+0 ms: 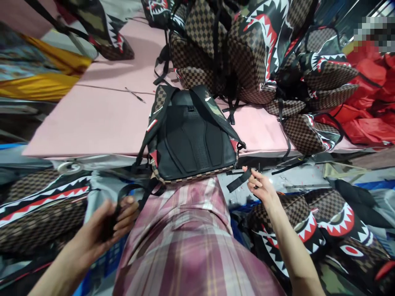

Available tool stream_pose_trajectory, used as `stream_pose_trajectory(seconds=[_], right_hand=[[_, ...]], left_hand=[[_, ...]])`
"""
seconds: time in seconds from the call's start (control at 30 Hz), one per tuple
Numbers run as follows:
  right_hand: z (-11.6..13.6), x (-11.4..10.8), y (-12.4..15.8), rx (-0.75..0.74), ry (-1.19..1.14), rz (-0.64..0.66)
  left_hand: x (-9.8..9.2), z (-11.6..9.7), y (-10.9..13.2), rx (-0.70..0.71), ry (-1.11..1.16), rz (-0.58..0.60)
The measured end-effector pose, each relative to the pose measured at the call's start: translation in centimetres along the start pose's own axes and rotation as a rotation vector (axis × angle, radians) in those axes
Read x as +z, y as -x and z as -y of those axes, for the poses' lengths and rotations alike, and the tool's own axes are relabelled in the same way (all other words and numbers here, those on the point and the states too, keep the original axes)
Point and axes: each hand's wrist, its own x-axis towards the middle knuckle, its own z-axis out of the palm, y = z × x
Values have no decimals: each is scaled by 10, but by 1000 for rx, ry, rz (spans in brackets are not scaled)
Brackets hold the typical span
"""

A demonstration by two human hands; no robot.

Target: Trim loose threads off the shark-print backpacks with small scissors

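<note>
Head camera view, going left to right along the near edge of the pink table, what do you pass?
Left hand gripping a black strap → backpack lying back-panel up → loose strap end → right hand pinching it.

The pink table [92, 119] has open room on the left side of the backpack [191, 135]; a big pile of bags [247, 49] blocks the back and right; more bags [324, 230] crowd the floor below.

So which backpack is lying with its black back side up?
The backpack at the table's near edge, between both hands. Its black padded back and straps face up; the others show shark mouths or checks.
</note>
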Motion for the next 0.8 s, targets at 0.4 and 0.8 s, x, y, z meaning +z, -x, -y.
stream_pose_trajectory(seconds=[0.4,0.8], right_hand=[[-1,-5,-18,87,68,-68],[-11,-29,-41,-2,698,-8]], left_hand=[[35,-24,-19,144,12,-75],[29,-30,-40,204,-49,135]])
